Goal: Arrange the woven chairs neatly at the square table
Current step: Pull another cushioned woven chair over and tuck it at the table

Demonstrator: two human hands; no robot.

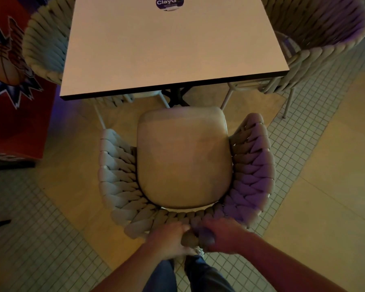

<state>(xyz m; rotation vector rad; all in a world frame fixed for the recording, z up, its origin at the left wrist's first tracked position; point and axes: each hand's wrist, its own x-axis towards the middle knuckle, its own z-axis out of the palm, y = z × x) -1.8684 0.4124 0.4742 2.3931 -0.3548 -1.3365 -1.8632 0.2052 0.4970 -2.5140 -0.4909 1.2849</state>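
A woven chair point(184, 157) with a beige cushion stands just in front of me, facing the near edge of the square white table point(171, 47). Its seat front stops a little short of the tabletop. My left hand point(169, 239) and my right hand point(221, 234) both grip the top of its braided backrest, side by side. A second woven chair point(44, 49) is tucked in at the table's left side. A third woven chair point(322, 32) sits at the right side, angled slightly outward.
A red arcade cabinet point(15, 85) with a basketball graphic stands close on the left. The floor is small white tiles with broad tan bands. A round purple sticker point(170, 3) marks the tabletop's far part. The table's dark pedestal point(175, 95) stands under its centre. My legs are right behind the chair.
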